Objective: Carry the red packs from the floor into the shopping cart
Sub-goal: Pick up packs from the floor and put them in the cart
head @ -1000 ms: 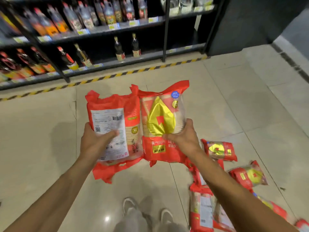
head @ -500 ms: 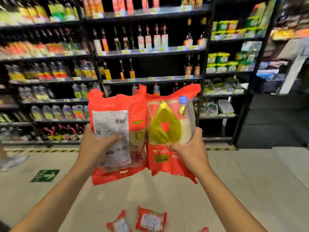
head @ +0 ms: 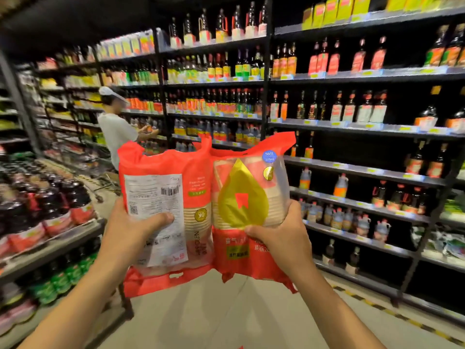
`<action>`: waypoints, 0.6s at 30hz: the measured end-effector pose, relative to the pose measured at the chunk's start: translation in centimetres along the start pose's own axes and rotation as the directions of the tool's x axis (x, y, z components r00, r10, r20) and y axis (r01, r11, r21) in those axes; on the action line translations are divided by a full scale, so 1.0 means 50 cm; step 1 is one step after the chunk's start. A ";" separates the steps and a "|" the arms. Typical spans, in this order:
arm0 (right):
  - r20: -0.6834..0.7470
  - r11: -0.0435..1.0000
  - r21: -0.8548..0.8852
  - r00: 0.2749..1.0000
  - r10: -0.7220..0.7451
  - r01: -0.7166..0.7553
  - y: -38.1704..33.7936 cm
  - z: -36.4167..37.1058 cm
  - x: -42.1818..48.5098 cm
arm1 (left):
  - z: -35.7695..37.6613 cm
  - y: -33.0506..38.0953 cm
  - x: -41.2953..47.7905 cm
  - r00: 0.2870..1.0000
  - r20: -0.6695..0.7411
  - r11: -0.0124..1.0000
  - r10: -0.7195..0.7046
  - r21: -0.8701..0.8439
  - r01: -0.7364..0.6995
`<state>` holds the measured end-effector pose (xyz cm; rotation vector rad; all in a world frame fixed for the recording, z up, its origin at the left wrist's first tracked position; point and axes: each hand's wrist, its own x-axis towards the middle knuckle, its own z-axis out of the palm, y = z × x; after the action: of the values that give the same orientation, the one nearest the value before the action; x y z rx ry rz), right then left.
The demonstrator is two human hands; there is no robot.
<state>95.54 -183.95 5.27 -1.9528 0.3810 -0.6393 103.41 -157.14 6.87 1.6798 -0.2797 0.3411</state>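
1. both hands hold red packs upright at chest height, side by side and touching: left hand (head: 130, 230) grips the barcode pack (head: 163, 210), right hand (head: 279, 238) grips the gold-leaf pack (head: 249, 197).
2. bottle shelves (head: 352, 127) fill the background.
3. a person in white (head: 115, 132) stands at the left shelves.

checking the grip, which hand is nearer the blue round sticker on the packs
Right. The right hand grips the pack bearing the blue sticker, below it; the left hand holds the neighbouring pack, farther away.
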 end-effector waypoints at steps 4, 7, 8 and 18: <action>0.131 0.996 0.042 0.988 -0.078 0.074 -0.082 0.134 -0.001 | -0.150 0.000 0.002 0.991 -0.132 0.998 0.013 0.056 -0.005; 0.213 0.987 0.100 0.967 -0.141 0.122 -0.139 0.240 -0.013 | -0.264 -0.007 0.006 0.970 -0.242 0.997 -0.005 0.073 0.024; 0.240 0.985 0.114 0.958 -0.155 0.130 -0.155 0.274 -0.019 | -0.300 -0.011 0.006 0.965 -0.264 0.996 0.000 0.085 0.024; 0.477 0.955 0.249 0.838 -0.264 0.159 -0.346 0.627 -0.112 | -0.663 -0.032 -0.029 0.839 -0.543 0.989 0.030 0.139 0.055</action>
<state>109.17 -150.48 8.08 -1.8930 -0.2280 -0.2624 100.62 -124.08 8.83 1.6521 0.1895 0.8293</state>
